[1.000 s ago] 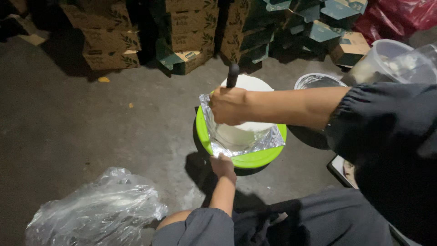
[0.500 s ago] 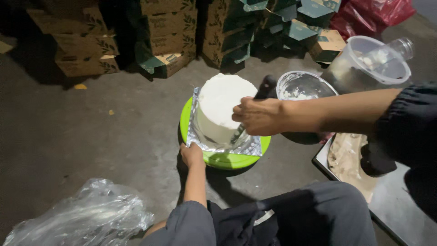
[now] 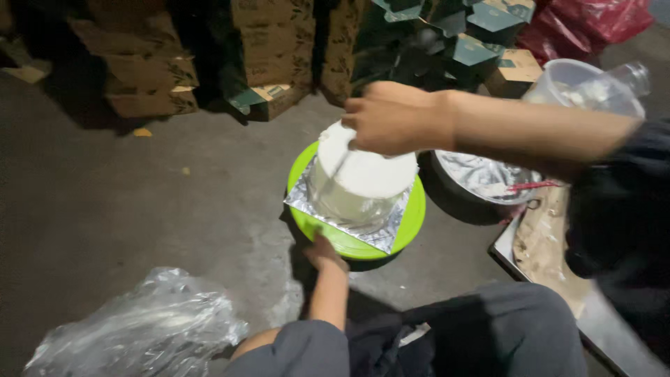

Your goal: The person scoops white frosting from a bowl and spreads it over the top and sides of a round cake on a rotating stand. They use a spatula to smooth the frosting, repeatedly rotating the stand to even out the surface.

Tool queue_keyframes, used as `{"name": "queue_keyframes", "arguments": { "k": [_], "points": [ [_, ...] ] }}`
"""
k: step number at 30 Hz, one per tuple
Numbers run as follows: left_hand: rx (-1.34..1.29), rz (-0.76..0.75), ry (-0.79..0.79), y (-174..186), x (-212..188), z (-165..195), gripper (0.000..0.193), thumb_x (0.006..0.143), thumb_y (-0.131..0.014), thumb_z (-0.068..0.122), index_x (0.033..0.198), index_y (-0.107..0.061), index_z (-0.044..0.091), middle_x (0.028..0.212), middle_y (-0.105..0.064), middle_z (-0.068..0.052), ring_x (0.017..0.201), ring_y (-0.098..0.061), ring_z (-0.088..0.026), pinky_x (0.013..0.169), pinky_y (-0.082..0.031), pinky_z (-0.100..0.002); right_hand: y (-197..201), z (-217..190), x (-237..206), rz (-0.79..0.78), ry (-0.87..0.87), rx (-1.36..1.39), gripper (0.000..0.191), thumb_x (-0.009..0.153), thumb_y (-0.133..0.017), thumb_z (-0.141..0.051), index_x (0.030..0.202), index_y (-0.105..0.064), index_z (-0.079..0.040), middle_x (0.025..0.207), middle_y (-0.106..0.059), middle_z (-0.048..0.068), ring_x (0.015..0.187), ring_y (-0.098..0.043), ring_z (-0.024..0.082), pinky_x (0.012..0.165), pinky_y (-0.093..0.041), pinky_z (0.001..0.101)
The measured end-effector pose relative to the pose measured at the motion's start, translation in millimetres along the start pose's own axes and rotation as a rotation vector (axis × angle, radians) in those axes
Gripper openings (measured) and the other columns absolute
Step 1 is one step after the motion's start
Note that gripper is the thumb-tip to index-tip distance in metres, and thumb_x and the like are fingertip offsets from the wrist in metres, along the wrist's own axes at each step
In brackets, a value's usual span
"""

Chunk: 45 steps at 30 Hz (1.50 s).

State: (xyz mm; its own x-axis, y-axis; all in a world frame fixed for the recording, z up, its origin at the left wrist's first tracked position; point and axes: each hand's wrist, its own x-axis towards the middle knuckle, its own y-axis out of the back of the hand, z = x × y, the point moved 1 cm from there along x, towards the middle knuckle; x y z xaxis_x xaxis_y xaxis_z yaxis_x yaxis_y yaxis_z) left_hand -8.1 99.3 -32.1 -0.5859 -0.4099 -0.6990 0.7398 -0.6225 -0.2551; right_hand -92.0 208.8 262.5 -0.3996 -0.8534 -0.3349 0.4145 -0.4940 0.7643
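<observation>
White cake (image 3: 363, 183) seated on foil board (image 3: 363, 227) atop green turntable (image 3: 417, 213), floor level. Top and visible side already coated; side smoothing judged unfinished. Right hand (image 3: 391, 117) closed on spatula (image 3: 336, 171), blade against side. Left hand (image 3: 322, 253) placed at turntable rim, grip undeterminable.

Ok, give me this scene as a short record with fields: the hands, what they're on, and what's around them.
setting: dark concrete floor, stacked cardboard boxes behind
centre: white frosted cake on a foil sheet, on a green round stand
right hand: grips a thin spatula against the cake's side
left hand: touches the stand's near rim
nearby: foil-lined bowl, clear plastic tub, crumpled clear plastic
</observation>
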Motion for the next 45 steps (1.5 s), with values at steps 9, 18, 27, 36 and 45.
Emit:
{"name": "queue_keyframes", "arguments": {
  "k": [9,18,27,36,45],
  "points": [
    [0.435,0.006,-0.222,-2.7,-54.9,-9.6,0.057,0.088,-0.064,0.019,0.130,-0.043,-0.014,0.122,-0.063,-0.034,0.109,-0.068,-0.042,0.095,-0.054,-0.047,-0.4,-6.2,130.5,-0.241,-0.054,-0.193,0.015,0.086,-0.067,-0.023,0.087,-0.078,-0.013,0.090,-0.077,0.006,0.084,-0.073,0.025,0.062,-0.052,0.0428],
    [0.671,0.071,-0.254,0.0,-54.8,-1.8,0.058,0.091,-0.057,0.012,0.139,-0.034,-0.010,0.127,-0.051,-0.042,0.108,-0.064,-0.050,0.095,-0.055,-0.050,-21.0,-37.1,122.8,-0.220,0.062,-0.118,0.014,0.084,-0.069,-0.022,0.087,-0.080,-0.013,0.089,-0.078,0.006,0.085,-0.074,0.027,0.066,-0.054,0.0422],
    [0.815,0.088,-0.620,4.3,-16.3,-10.5,0.067,0.098,-0.049,0.013,0.152,-0.024,-0.016,0.131,-0.053,-0.044,0.114,-0.061,-0.051,0.099,-0.051,-0.048,-37.8,-68.7,42.9,-0.099,0.187,-0.293,0.019,0.077,-0.067,-0.028,0.071,-0.076,-0.013,0.087,-0.068,0.006,0.086,-0.064,0.024,0.059,-0.050,0.0350],
    [0.805,0.067,-0.550,1.9,22.0,2.2,0.069,0.092,-0.056,0.012,0.152,-0.031,-0.012,0.136,-0.054,-0.038,0.129,-0.047,-0.051,0.110,-0.038,-0.049,-47.3,-76.7,-18.7,-0.158,0.198,-0.201,0.012,0.072,-0.069,-0.025,0.065,-0.074,-0.016,0.084,-0.058,-0.003,0.091,-0.054,0.020,0.065,-0.042,0.0315],
    [0.606,0.010,-0.612,5.3,38.8,35.1,0.056,0.088,-0.063,0.021,0.135,-0.055,-0.009,0.120,-0.067,-0.031,0.110,-0.066,-0.044,0.097,-0.051,-0.046,-82.8,-64.2,-75.3,-0.186,0.190,-0.314,0.011,0.077,-0.068,-0.023,0.071,-0.073,-0.016,0.094,-0.061,0.001,0.098,-0.056,0.021,0.082,-0.046,0.0364]
  ]
}}
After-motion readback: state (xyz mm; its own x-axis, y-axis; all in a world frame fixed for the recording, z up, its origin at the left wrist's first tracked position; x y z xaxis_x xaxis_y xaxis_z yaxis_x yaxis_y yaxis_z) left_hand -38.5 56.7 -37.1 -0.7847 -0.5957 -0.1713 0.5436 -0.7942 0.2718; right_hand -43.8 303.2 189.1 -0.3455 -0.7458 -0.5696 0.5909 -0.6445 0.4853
